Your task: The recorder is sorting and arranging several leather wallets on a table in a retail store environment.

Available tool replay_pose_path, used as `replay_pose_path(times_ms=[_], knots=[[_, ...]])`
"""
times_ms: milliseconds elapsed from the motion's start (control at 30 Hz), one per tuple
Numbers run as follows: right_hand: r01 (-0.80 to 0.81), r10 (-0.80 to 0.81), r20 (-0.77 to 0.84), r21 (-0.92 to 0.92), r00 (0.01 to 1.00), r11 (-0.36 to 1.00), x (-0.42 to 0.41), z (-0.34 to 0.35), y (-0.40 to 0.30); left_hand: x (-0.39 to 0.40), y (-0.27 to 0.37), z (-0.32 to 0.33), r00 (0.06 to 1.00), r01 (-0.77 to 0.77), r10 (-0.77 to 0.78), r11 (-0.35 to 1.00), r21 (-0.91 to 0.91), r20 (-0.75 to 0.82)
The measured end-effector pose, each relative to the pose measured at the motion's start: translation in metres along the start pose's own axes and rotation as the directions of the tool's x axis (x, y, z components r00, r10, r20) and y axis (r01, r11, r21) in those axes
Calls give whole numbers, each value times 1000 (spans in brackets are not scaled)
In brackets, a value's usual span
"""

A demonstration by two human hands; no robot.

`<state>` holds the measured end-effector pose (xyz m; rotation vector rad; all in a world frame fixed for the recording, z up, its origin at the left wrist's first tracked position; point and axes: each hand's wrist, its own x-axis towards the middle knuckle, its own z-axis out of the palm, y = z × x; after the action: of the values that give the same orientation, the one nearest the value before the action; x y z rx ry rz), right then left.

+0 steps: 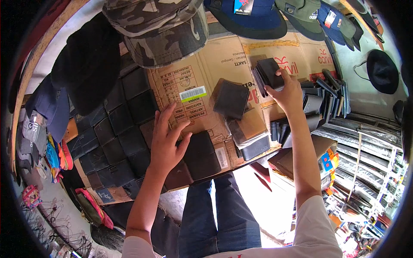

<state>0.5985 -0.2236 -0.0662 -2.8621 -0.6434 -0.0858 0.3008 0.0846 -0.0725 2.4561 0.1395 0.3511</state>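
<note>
My right hand (285,92) has its thumb and fingers around a small stack of dark wallets (268,71) at the right part of the cardboard. Left of that stack, a single dark wallet (231,99) lies at an angle on the cardboard (209,71). My left hand (169,138) hovers over or rests lightly on the cardboard, fingers spread, with nothing in it. Beside its thumb lie black wallets (201,154) at the near edge. Many dark wallets (113,129) cover the left part in overlapping rows. Plastic-wrapped wallets (248,129) lie at the near right.
Caps hang along the far side, among them a camouflage cap (167,32) and a blue cap (248,19). More wallets (332,93) stand packed at the right. A cardboard box (290,161) and racks of wrapped goods (358,154) are at the lower right.
</note>
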Motion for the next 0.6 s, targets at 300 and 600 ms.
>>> replay_pose_path(times_ms=[300, 600], knots=[[-8, 7, -61, -25, 998, 1000, 0, -22, -7, 19, -3, -13, 999, -28, 28, 1000, -11, -15], [448, -529, 113, 402, 841, 798, -43, -57, -144, 9, -30, -42, 999, 4, 1, 994, -105, 48]])
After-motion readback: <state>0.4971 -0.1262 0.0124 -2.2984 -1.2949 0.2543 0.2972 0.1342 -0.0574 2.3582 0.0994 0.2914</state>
